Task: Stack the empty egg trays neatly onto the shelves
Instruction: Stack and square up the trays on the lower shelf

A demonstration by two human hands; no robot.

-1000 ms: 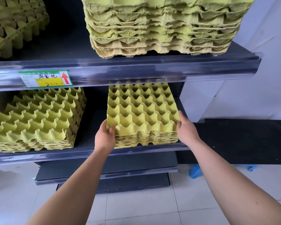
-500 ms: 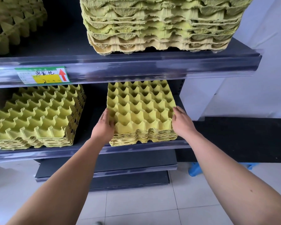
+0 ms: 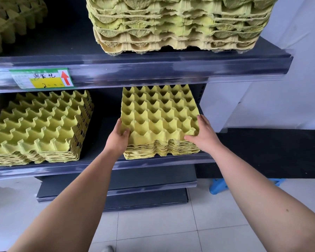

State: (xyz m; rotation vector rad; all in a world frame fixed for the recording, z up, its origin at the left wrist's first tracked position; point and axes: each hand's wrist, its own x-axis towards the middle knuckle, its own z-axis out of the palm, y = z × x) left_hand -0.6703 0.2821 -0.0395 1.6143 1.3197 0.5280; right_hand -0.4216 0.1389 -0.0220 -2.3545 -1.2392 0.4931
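Observation:
A low stack of yellow-green egg trays (image 3: pixel 159 115) lies on the right half of the middle shelf (image 3: pixel 98 165), its front edge near the shelf lip. My left hand (image 3: pixel 117 138) grips the stack's front left corner, thumb over the top tray. At the front right corner my right hand (image 3: pixel 203 135) rests with its thumb on top and its fingers along the side. A second stack of trays (image 3: pixel 38 130) sits on the left of the same shelf. On the upper shelf (image 3: pixel 153 70) stands a taller stack (image 3: pixel 178 24), and another (image 3: pixel 13 20) at far left.
A green and yellow price label (image 3: pixel 42 78) with a red arrow is on the upper shelf's rail. Lower dark shelves (image 3: pixel 135 184) jut out below. A blue stool (image 3: pixel 218 186) stands on the tiled floor at right, beside a black mat (image 3: pixel 271 153) and white wall.
Both hands have slid from the stack's sides onto its front corners, thumbs now over the top tray. The view has moved slightly closer and higher.

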